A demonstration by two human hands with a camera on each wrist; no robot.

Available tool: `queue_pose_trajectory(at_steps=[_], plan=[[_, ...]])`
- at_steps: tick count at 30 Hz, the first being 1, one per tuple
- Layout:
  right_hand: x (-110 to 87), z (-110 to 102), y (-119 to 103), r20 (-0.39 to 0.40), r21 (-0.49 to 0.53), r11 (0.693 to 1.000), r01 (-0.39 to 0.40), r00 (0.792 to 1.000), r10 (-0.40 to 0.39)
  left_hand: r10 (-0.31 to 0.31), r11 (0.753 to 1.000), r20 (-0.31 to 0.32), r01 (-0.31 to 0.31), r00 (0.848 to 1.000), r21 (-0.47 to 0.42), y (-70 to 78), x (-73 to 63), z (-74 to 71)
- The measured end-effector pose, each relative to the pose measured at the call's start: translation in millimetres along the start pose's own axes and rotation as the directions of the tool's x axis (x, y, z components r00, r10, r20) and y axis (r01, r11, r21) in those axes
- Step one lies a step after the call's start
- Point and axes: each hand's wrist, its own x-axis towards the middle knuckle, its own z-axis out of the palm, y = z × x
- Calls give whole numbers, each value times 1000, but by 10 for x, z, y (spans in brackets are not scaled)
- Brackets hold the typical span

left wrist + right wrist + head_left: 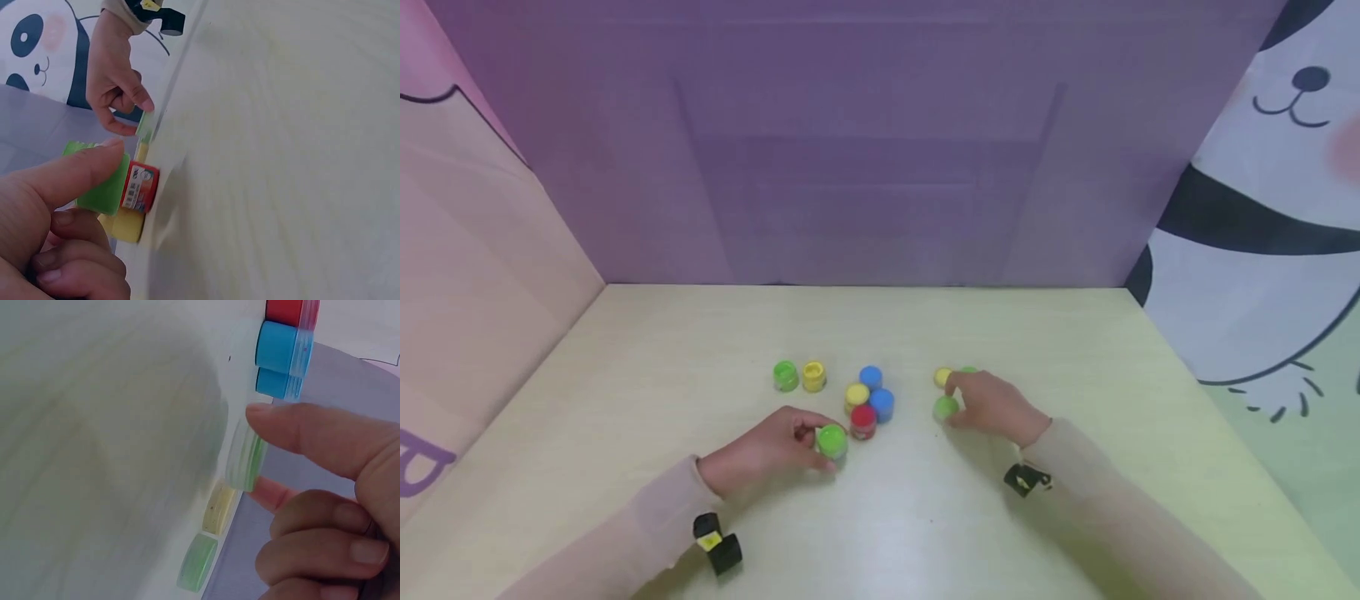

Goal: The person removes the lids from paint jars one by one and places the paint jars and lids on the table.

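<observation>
My left hand (pixel 771 450) pinches a small green jar (pixel 832 442) between thumb and fingers, close beside a red jar (pixel 862 422). The left wrist view shows the thumb lying across the green jar's side, with the red jar's printed label facing out behind it. To the right, my right hand (pixel 996 406) holds a green lid (pixel 249 455) by its edge, between thumb and a finger. Near that hand lie a yellow lid (pixel 219 508) and another green lid (pixel 197 562). The right hand's other fingers are curled in.
Behind the red jar cluster a yellow jar (pixel 857 395) and two blue jars (pixel 882 405) (pixel 871 377). Further left stand a lidless green jar (pixel 786 376) and a lidless yellow jar (pixel 814 377). A purple panel (pixel 880 150) rises along the table's far edge.
</observation>
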Motion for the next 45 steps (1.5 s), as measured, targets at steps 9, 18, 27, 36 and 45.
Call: queue_pose_trajectory(at_steps=[9,18,27,36,45], plan=[[58,9,30,10,-15,999,-42,999,43,-24,999,-76,25,997,25,-26,67,-151],[56,25,37,15,-9,998,-57,998,57,-48,999,-112,49,993,3,-83,128,-200],[26,40,33,4,-8,998,-63,998,63,-98,995,-155,95,983,-24,-99,185,-226],[32,49,34,-21,-25,998,-54,998,54,-113,993,-144,108,983,-48,-122,204,-285],[66,102,-100,-114,-26,993,117,986,-120,-77,992,-125,63,989,-112,-140,212,-303]])
